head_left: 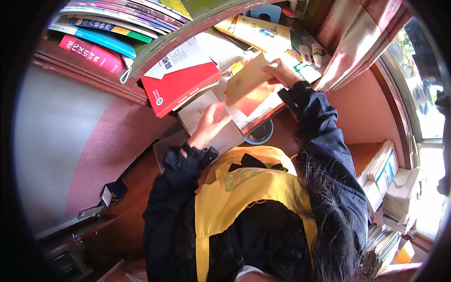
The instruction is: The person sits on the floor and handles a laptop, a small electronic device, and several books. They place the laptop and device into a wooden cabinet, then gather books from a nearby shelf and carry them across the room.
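My right hand (282, 73) grips the upper right edge of a tan paper envelope or booklet (245, 79), held tilted over the cluttered desk. My left hand (210, 124) is raised with its fingers apart, a little below and left of the tan item, and holds nothing. Beneath the tan item lies an orange-red paper or cover (255, 100). Under my left hand is a pale grey flat box or folder (225, 135) at the desk's near edge. A thick red book (183, 86) lies to the left, with a white printed booklet (179, 58) on it.
A shelf board (155, 46) with stacked books crosses the upper left. Yellow-covered books (259, 33) and a small white bottle (317, 55) lie at the desk's back. A blue-rimmed bin (260, 135) stands below the desk edge. A curtain (356, 38) hangs at right, above paper stacks (400, 197).
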Motion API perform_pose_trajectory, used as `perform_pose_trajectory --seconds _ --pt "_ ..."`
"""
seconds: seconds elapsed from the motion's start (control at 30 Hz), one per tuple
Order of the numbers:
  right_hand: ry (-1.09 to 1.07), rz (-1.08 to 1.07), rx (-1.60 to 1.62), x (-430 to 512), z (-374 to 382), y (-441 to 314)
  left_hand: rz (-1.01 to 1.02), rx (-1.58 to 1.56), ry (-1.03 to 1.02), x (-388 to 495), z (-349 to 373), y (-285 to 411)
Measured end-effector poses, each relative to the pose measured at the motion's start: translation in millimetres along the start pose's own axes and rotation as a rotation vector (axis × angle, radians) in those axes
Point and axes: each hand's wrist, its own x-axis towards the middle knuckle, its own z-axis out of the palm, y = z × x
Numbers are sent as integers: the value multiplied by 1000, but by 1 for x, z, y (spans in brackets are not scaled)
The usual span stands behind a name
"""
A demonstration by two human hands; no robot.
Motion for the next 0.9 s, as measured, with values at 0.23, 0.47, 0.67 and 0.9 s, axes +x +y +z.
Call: perform_pose_trajectory --seconds 0.23,0.47,0.67,0.9 --pt "-26 -227 -81 -51 54 -78 179 419 75 68 29 33" --pt "36 -351 -282 -107 44 -118 422 197 151 64 49 54" --pt "238 -396 27 -84 -11 -80 146 -437 -182 41 5 50" --pt "111 -185 -263 -37 -13 87 -224 -957 -232 13 -7 43"
